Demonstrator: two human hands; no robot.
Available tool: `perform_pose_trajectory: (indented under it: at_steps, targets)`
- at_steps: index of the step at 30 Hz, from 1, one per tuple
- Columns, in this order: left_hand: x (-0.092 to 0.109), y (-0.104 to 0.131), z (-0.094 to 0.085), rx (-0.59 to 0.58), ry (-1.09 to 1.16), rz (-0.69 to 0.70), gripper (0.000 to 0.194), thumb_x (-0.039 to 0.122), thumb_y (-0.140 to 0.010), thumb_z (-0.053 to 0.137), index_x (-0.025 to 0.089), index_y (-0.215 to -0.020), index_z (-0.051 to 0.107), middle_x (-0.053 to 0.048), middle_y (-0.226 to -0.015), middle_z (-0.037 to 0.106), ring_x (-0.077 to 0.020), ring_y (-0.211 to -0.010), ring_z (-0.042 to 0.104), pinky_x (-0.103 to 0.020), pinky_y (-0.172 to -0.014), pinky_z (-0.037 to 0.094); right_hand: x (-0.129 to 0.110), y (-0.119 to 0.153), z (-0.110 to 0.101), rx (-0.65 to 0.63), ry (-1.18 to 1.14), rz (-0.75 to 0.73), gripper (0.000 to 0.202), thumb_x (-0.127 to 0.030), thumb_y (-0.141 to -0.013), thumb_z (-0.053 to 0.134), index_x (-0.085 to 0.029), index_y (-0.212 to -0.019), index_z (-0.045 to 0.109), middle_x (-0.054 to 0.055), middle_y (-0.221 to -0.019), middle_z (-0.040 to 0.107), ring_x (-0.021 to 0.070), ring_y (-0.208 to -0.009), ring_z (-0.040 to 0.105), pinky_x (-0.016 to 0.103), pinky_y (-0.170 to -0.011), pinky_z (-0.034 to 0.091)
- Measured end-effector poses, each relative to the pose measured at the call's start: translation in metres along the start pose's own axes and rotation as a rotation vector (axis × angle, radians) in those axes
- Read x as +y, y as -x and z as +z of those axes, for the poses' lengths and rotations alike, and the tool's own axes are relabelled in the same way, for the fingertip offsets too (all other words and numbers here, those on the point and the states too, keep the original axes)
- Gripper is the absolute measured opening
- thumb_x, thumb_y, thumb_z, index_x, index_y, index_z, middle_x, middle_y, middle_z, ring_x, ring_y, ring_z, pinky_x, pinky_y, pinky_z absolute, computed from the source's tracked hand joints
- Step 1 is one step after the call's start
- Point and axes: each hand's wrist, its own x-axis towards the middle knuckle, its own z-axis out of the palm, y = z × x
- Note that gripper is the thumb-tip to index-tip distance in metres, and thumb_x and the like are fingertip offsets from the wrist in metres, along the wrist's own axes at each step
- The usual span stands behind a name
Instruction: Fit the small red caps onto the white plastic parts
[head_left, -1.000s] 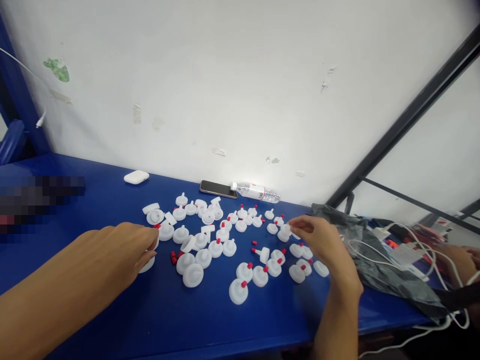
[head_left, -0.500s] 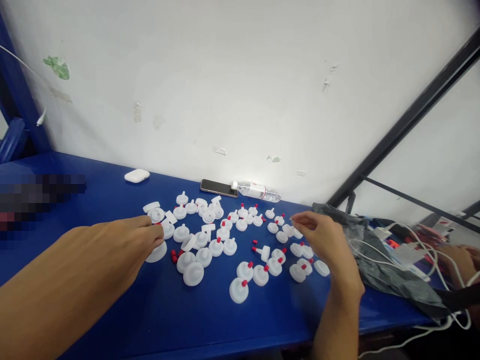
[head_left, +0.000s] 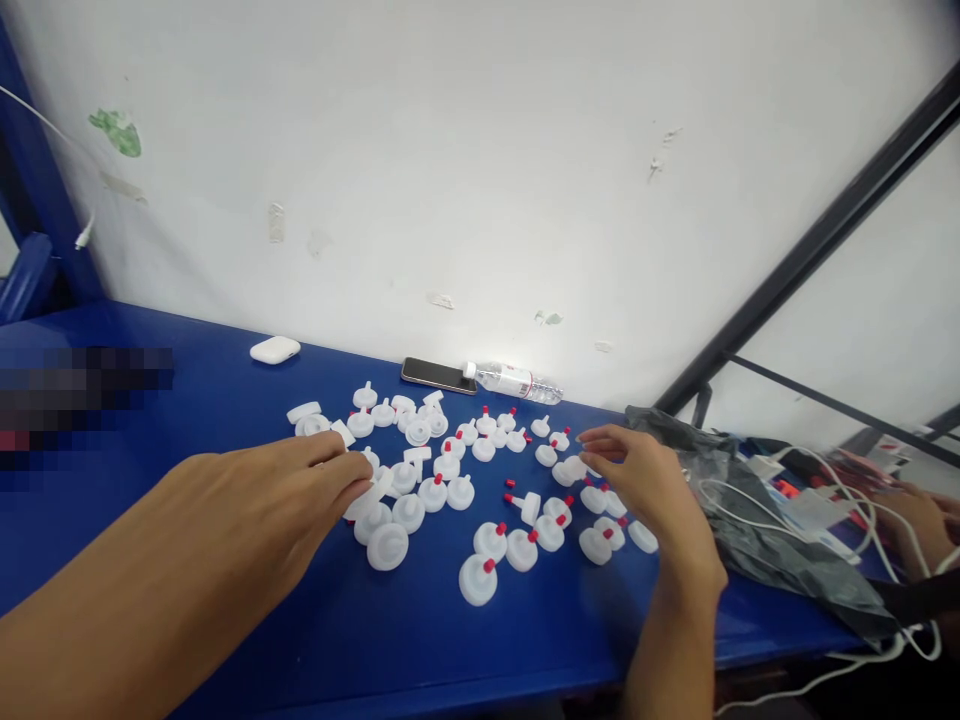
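Many white nozzle caps lie spread over the blue table (head_left: pixel 420 640), several with small red tips, such as the front one (head_left: pixel 478 580). My left hand (head_left: pixel 300 495) is over the left part of the spread, its fingers closed on a white cap (head_left: pixel 364 503) partly hidden by them. On the right, my right hand (head_left: pixel 634 465) is beside the caps, thumb and fingertips close together near a white cap (head_left: pixel 575 468); whether it grips that cap is not clear. A loose red tip (head_left: pixel 510 484) lies between the two hands.
Along the wall are a white case (head_left: pixel 275 350), a phone (head_left: pixel 437 375) and a clear bottle (head_left: pixel 514 381). A grey plastic bag (head_left: pixel 780 560) with white cables is at the right. Another person's hand (head_left: pixel 919 525) shows at the far right.
My left hand has moved right with a white cap in its fingers. My right hand has shifted slightly left and its fingertips are lower, nearer the caps.
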Motion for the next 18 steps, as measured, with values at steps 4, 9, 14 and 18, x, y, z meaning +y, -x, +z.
perform_pose_trajectory:
  at_steps: [4,9,14,18]
  targets:
    - [0.009,-0.007,-0.003,0.036,-0.101,0.195,0.041,0.021,-0.098,0.036,0.029,-0.100,0.076,-0.002,-0.093,0.077,-0.0224,-0.062,0.070,-0.033,-0.051,0.050,-0.030,0.012,-0.002,0.065,-0.108,-0.102,0.010,-0.026,-0.090,0.072,-0.022,-0.097,0.079,0.004,-0.096,0.082,0.0228,-0.092,0.076,0.034,-0.085,0.057]
    - [0.020,-0.008,-0.002,0.196,0.061,0.252,0.028,0.027,-0.107,0.040,0.033,-0.112,0.067,0.007,-0.105,0.077,-0.0173,-0.089,0.076,-0.027,-0.064,0.054,-0.091,0.050,0.007,-0.266,-0.392,-0.403,0.047,-0.040,-0.088,0.078,-0.036,-0.134,0.067,-0.003,-0.129,0.074,0.0203,-0.113,0.070,0.033,-0.094,0.055]
    - [0.033,-0.010,-0.004,0.300,0.140,0.289,0.022,0.029,-0.110,0.037,0.034,-0.118,0.058,0.008,-0.106,0.077,-0.0140,-0.091,0.076,-0.025,-0.059,0.053,-0.125,0.068,0.020,-0.421,-0.409,-0.628,0.020,-0.031,-0.094,0.075,-0.035,-0.114,0.076,-0.010,-0.104,0.080,0.0125,-0.093,0.072,0.025,-0.086,0.051]
    - [0.035,-0.012,-0.002,0.165,0.030,0.130,0.030,0.032,-0.108,0.038,0.029,-0.131,0.057,-0.002,-0.113,0.076,-0.0243,-0.089,0.078,-0.036,-0.060,0.060,-0.117,0.062,0.022,-0.281,-0.303,-0.540,0.028,-0.038,-0.092,0.077,-0.032,-0.119,0.076,-0.006,-0.111,0.080,0.0171,-0.095,0.072,0.028,-0.084,0.051]
